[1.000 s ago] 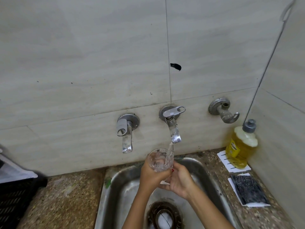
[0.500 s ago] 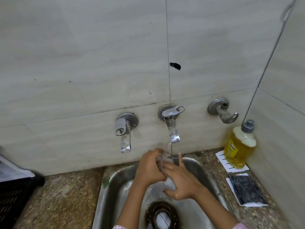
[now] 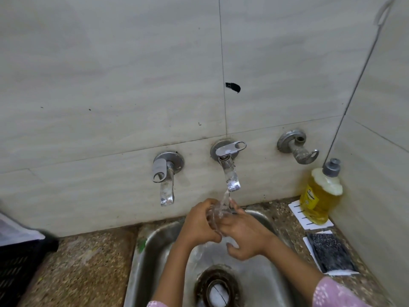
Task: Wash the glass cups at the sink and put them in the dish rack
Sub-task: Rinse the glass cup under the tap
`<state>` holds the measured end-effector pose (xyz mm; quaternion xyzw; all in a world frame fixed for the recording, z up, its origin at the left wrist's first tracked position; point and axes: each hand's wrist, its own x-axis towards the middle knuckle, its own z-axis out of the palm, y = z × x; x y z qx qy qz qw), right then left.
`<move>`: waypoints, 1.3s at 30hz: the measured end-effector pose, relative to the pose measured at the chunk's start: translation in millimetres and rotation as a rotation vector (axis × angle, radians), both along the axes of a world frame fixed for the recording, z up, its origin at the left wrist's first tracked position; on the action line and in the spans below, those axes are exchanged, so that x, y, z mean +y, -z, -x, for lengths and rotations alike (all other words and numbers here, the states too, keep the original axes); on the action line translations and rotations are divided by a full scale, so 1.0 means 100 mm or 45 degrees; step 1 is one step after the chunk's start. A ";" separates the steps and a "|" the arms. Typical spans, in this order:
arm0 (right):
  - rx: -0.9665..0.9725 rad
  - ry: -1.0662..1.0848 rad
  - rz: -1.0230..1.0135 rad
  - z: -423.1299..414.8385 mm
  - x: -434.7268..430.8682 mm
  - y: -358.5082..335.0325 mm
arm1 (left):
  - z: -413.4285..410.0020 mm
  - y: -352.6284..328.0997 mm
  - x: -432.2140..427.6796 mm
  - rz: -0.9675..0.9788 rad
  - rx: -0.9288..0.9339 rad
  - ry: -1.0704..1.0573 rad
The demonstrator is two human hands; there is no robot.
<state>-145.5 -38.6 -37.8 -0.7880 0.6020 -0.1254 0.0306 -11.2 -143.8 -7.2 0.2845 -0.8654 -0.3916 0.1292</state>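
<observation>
Glass cup [image 3: 216, 215] sits in left grip [image 3: 199, 224], right grip [image 3: 245, 233] touching its side.

– How are the two hands placed?
– They meet close together, one on each side of a glass cup [image 3: 218, 212]. The left hand [image 3: 199, 222] grips the cup from the left, with the fingers curled round it and the back of the hand towards the camera.
– And the other one?
– The right hand [image 3: 245, 233] lies against the cup from the right. One finger is stretched upward along the glass. The lower fingers are loosely bent and hold nothing.
– What about the arms?
– The left forearm [image 3: 174, 269] is bare and rises almost straight. The right forearm [image 3: 294, 262], also bare, slants in from the lower right, where a pink sleeve [image 3: 332, 293] begins.
</observation>
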 end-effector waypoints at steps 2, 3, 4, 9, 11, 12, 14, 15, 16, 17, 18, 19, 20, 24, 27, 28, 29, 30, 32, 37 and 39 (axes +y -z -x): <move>0.084 -0.017 0.100 -0.01 -0.02 0.04 | -0.01 -0.02 -0.03 -0.035 -0.009 0.051; -0.035 0.026 0.067 -0.09 -0.01 0.03 | 0.00 0.00 -0.04 -0.002 -0.004 0.068; -0.231 0.105 0.029 -0.18 0.00 0.02 | 0.01 0.05 -0.03 0.054 -0.003 0.067; -1.683 0.598 -0.270 -0.40 -0.11 -0.02 | 0.05 0.31 0.09 0.451 -0.024 -0.119; -2.321 0.652 -0.321 -0.35 -0.14 -0.03 | 0.09 0.35 0.17 0.613 0.024 -0.179; -2.488 0.689 -0.324 -0.32 -0.15 -0.03 | 0.10 0.36 0.20 0.695 0.053 -0.194; -2.538 0.770 -0.302 -0.31 -0.17 -0.06 | 0.12 0.37 0.21 0.813 0.083 -0.189; -2.497 0.841 -0.252 -0.32 -0.17 -0.06 | 0.12 0.38 0.19 0.800 0.063 -0.141; -2.456 0.920 -0.216 -0.33 -0.18 -0.05 | 0.10 0.35 0.18 0.763 0.051 -0.093; -2.442 0.995 -0.197 -0.34 -0.17 -0.04 | 0.08 0.34 0.14 0.686 0.068 -0.077; -2.446 1.075 -0.172 -0.34 -0.17 0.00 | 0.06 0.30 0.13 0.496 0.133 -0.084; -2.467 1.146 -0.160 -0.34 -0.15 0.03 | 0.05 0.24 0.16 0.203 0.250 -0.117; -2.515 1.204 -0.153 -0.33 -0.14 0.09 | 0.03 0.22 0.17 -0.110 0.377 -0.194; -2.767 1.417 -0.224 -0.39 -0.17 0.09 | 0.02 0.19 0.23 -1.160 0.298 -0.534; -2.878 1.429 -0.304 -0.41 -0.19 0.08 | 0.02 0.18 0.26 -1.533 0.335 -0.674; -2.889 1.419 -0.324 -0.41 -0.20 0.08 | 0.02 0.17 0.26 -1.590 0.367 -0.672; -2.890 1.388 -0.355 -0.41 -0.20 0.05 | 0.00 0.16 0.26 -1.650 0.399 -0.643; -2.888 1.344 -0.375 -0.42 -0.20 0.03 | 0.00 0.15 0.26 -1.706 0.428 -0.620; -2.874 1.243 -0.412 -0.43 -0.22 -0.02 | 0.00 0.14 0.25 -1.777 0.460 -0.627; -2.825 1.126 -0.624 -0.42 -0.20 -0.17 | 0.05 0.20 0.24 -1.739 0.592 -0.957; -2.831 1.138 -0.616 -0.41 -0.19 -0.17 | 0.04 0.25 0.22 -1.594 0.599 -1.032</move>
